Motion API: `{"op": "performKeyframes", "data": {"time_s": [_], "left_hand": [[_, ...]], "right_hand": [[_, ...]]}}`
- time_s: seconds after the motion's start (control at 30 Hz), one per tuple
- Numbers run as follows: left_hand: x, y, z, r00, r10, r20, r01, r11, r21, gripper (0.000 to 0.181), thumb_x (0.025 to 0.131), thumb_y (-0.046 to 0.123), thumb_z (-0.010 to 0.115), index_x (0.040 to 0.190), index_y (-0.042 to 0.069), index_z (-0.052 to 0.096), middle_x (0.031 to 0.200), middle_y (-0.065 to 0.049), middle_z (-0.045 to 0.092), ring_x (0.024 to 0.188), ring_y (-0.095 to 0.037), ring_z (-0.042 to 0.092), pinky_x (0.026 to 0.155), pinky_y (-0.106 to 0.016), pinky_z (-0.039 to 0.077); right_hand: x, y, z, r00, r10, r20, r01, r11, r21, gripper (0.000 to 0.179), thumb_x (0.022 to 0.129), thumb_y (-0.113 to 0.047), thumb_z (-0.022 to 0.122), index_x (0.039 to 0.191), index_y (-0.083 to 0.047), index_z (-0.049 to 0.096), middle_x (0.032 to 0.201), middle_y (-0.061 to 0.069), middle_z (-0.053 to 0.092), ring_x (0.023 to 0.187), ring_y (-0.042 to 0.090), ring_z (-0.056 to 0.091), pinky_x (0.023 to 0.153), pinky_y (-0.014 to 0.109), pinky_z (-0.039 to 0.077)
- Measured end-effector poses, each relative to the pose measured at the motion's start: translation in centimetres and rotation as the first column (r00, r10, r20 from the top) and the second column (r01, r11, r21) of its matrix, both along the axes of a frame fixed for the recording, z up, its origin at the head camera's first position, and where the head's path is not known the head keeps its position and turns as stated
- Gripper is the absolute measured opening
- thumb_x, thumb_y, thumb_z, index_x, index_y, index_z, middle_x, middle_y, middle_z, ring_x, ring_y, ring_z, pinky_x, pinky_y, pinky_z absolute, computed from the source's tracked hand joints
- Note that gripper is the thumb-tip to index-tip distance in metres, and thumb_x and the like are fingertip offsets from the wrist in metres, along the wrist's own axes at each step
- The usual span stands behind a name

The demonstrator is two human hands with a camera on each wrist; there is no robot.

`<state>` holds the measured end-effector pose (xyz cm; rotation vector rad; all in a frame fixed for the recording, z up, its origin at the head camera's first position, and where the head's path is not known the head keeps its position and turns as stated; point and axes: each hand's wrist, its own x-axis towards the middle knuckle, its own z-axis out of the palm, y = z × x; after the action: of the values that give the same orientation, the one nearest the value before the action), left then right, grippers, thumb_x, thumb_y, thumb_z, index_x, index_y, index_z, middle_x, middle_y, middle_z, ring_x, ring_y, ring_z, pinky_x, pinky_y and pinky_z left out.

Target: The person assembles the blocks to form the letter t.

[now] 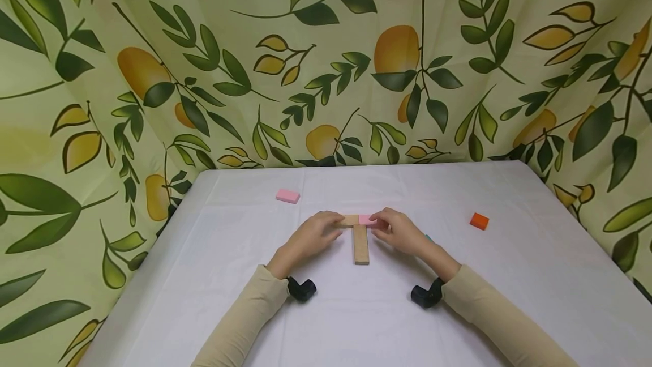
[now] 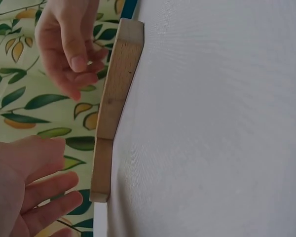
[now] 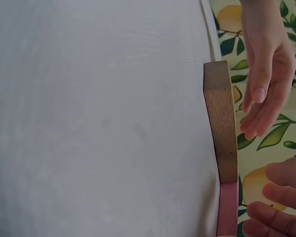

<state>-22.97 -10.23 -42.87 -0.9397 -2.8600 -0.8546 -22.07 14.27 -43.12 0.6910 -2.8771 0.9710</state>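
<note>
Near the centre of the frame, a wooden block (image 1: 361,245) lies flat between my left hand (image 1: 317,232) and my right hand (image 1: 398,231), its long axis running down toward the bottom edge, with the right hand slightly nearer. Its top end meets a second wooden block (image 1: 350,221) on the left and a pink block (image 1: 365,220) on the right, laid crosswise. My fingers are loosely parted at their outer ends, gripping nothing; whether the tips touch, I cannot tell.

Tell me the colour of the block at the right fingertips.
Pink block, clearest in the head view.
</note>
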Motion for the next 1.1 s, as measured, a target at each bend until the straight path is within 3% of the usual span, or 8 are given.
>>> {"op": "performKeyframes", "data": {"time_s": [0.17,0.33,0.57,0.87,1.1], "left_hand": [[-0.4,-0.2,-0.3,0.998,0.045,-0.047,-0.045,0.999,-0.001,0.03,0.092,0.016,0.062,0.12,0.004,0.065,0.124,-0.012,0.067,0.121,-0.028,0.06,0.106,-0.042,0.047],[-0.7,-0.6,-0.5,0.994,0.097,-0.059,-0.095,0.995,0.026,0.028,0.091,0.015,0.064,0.117,0.005,0.067,0.12,-0.011,0.069,0.119,-0.028,0.061,0.105,-0.042,0.048],[-1.2,-1.6,-0.9,0.976,0.208,-0.057,-0.202,0.975,0.096,0.026,0.09,0.014,0.065,0.114,0.005,0.069,0.115,-0.012,0.07,0.114,-0.028,0.064,0.1,-0.042,0.05],[-1.8,-3.0,-1.1,0.951,0.299,-0.074,-0.283,0.943,0.175,0.024,0.089,0.011,0.065,0.112,0.002,0.07,0.104,-0.015,0.071,0.1,-0.028,0.067,0.09,-0.043,0.053],[-2.2,-3.8,-1.4,0.926,0.368,-0.082,-0.341,0.91,0.235,0.023,0.088,0.011,0.067,0.107,0.0,0.07,0.096,-0.016,0.071,0.092,-0.029,0.068,0.085,-0.043,0.054]], "right_hand": [[0.5,-0.3,0.1,1.0,0.006,-0.03,-0.005,0.999,0.047,0.028,0.088,-0.015,0.068,0.113,-0.004,0.066,0.095,0.006,0.064,0.086,0.016,0.058,0.078,0.033,0.054],[0.8,-0.5,0.1,0.998,0.04,-0.048,-0.036,0.996,0.079,0.029,0.087,-0.016,0.068,0.114,-0.004,0.066,0.103,0.008,0.064,0.098,0.022,0.063,0.091,0.043,0.055],[1.1,-0.7,0.1,0.992,0.099,-0.074,-0.09,0.989,0.116,0.032,0.087,-0.015,0.068,0.116,-0.002,0.064,0.114,0.012,0.064,0.109,0.027,0.062,0.097,0.046,0.052],[1.4,-1.1,0.2,0.983,0.145,-0.111,-0.125,0.977,0.171,0.036,0.086,-0.015,0.07,0.118,-0.001,0.063,0.119,0.014,0.062,0.112,0.028,0.061,0.098,0.045,0.051],[1.5,-1.6,0.3,0.982,0.17,-0.082,-0.147,0.961,0.233,0.044,0.084,-0.02,0.073,0.121,0.001,0.062,0.128,0.018,0.059,0.121,0.033,0.057,0.103,0.047,0.049]]}}
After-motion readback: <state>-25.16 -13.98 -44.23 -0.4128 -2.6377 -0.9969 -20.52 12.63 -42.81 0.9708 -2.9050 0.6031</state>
